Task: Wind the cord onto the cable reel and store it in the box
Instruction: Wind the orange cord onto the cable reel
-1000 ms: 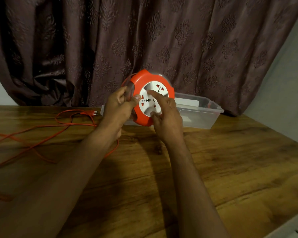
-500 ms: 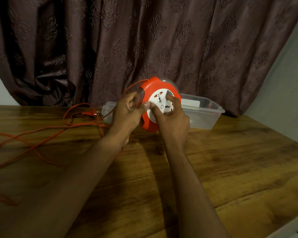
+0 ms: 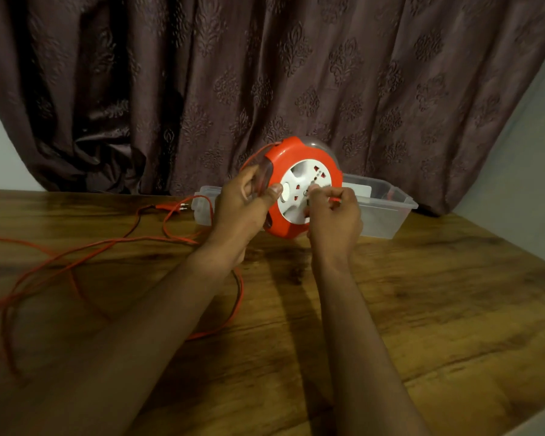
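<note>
The table (image 3: 422,309) carries everything, with a curtain (image 3: 265,73) hanging behind it. The box (image 3: 387,215) sits at the far edge of the table, directly behind the reel and partly hidden by it, open top up.

The reel (image 3: 299,187) is held up off the table in front of the box, tilted so its white socket face looks back at the person and its spin axis runs roughly from the person toward the curtain. The cord (image 3: 76,256) lies in loose loops on the table to the left of the reel, with one strand curling back under the left forearm; the plug (image 3: 173,206) rests just left of the box. A strand rises from behind the left hand and enters the reel at its upper left rim.

The left hand (image 3: 243,209) grips the reel's left rim, thumb on the face and fingers wrapped behind. The right hand (image 3: 334,212) is at the face, fingertips curled and pinching something near the centre, probably the winding knob, though that part is too small to tell. Both hands are on the reel; the slack lies on the left hand's side, so the winding draws cord in from there.

Against a second ago, the right hand has swung round the face, and the loops have drawn closer to the reel, the plug with them.
</note>
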